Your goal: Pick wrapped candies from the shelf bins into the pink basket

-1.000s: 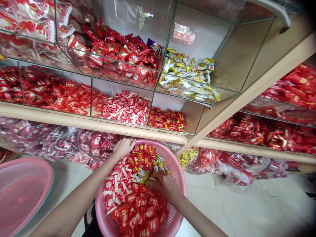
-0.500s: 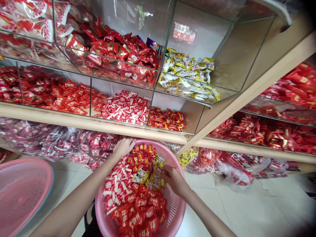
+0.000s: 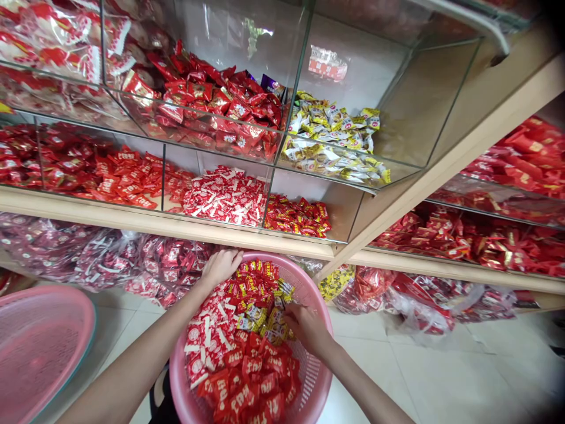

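A pink plastic basket (image 3: 318, 388) with slotted sides stands in front of me, holding wrapped candies in separate groups. My left hand (image 3: 223, 266) is closed over its far left rim. Inside at the right, my right hand (image 3: 306, 327) has its fingers curled down against the yellow-and-white wrapped candies (image 3: 274, 325); its fingertips are partly hidden, so what they hold is unclear. Red-and-white candies (image 3: 206, 337) lie at the left, small red-and-yellow candies (image 3: 256, 277) at the far side, and larger red packets (image 3: 253, 383) nearest me.
Ahead, a wooden shelf (image 3: 176, 227) carries clear bins of red-wrapped sweets (image 3: 220, 94) and yellow-wrapped sweets (image 3: 335, 135). Plastic bags of sweets (image 3: 172, 259) lie beneath it. Another pink basket (image 3: 39, 347) rests on the tiled floor (image 3: 375, 377) at the left. More red packets (image 3: 521, 156) fill shelves at the right.
My right hand has shifted slightly left and down, its fingers curling further over the yellow-and-white candies. My left hand stays on the rim. The view has tilted slightly.
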{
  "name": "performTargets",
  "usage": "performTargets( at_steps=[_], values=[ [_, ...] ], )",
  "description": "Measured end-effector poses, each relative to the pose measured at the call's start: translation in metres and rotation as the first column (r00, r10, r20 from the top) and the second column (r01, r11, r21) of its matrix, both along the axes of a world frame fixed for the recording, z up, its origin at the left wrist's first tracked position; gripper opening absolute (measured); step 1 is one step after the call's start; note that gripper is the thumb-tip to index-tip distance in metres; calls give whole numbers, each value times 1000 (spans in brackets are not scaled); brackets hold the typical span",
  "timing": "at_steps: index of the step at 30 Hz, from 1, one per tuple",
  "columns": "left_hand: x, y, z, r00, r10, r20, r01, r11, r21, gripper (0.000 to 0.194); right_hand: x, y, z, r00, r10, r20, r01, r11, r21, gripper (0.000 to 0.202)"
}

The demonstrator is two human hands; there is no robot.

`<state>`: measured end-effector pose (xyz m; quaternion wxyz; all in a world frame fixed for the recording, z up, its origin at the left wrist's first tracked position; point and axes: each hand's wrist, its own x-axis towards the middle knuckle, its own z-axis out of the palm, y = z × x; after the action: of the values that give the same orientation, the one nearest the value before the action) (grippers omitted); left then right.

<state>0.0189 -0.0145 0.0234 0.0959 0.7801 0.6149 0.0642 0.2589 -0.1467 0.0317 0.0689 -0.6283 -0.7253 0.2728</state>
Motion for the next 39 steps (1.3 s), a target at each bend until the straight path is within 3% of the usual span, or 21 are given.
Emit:
performTargets(
  at_steps=[5, 7, 9, 12, 14, 16, 20, 22, 23, 26, 28, 30, 34, 37, 39],
  values=[
    [0, 0, -2, 1000, 7, 7, -7, 1000, -11, 54, 2, -2, 2, 989, -28, 147, 25, 1000, 19, 7],
    [-1, 0, -2, 1000, 10, 12, -10, 1000, -14, 53, 5, 2, 12, 987, -23, 157, 15, 998, 56, 8],
    [-1, -1, -3, 1000, 11, 18, -10, 1000, -13, 51, 8, 8, 34, 990, -26, 140, 10, 993, 114, 10],
    [-1, -1, -2, 1000, 12, 27, -12, 1000, -2, 47, 12, 23, 90, 998, -4, 65, -13, 969, 247, 16],
    [-1, 0, -1, 999, 9, 38, -9, 1000, 10, 45, 14, 32, 139, 999, 55, 4, -51, 909, 413, 19],
    [-2, 0, 0, 999, -6, 51, 4, 1000, 31, 42, 14, 40, 192, 991, 131, -15, -96, 793, 601, 19],
    [-4, 1, -2, 994, -32, 106, 27, 998, 48, 41, 17, 65, 284, 990, 129, -48, -21, 485, 874, 16],
    [-6, 3, -6, 991, -26, 129, 22, 999, 39, 41, 22, 89, 315, 993, 102, -57, 10, 410, 912, 15],
    [-6, 3, -7, 991, -21, 134, 16, 999, 34, 41, 25, 103, 325, 995, 91, -49, 8, 404, 915, 15],
    [-8, 5, -11, 990, -13, 138, 9, 1000, 28, 41, 38, 151, 335, 991, 136, 18, -82, 485, 870, 16],
    [-9, 5, -13, 989, -23, 146, 17, 999, 37, 41, 44, 177, 328, 980, 186, 65, -161, 565, 809, 17],
    [-10, 6, -14, 988, -19, 155, 14, 999, 34, 41, 48, 194, 317, 978, 203, 46, -165, 621, 766, 20],
    [-11, 6, -17, 978, -22, 207, 14, 999, 43, 41, 45, 201, 300, 961, 252, -114, -83, 656, 750, 18],
    [-12, 8, -21, 973, -9, 230, -1, 999, 43, 39, 43, 200, 297, 937, 326, -121, -128, 647, 751, 20],
    [-13, 9, -24, 967, -5, 256, -3, 1000, 31, 39, 43, 202, 297, 934, 342, -100, -169, 673, 720, 21]
  ],
)
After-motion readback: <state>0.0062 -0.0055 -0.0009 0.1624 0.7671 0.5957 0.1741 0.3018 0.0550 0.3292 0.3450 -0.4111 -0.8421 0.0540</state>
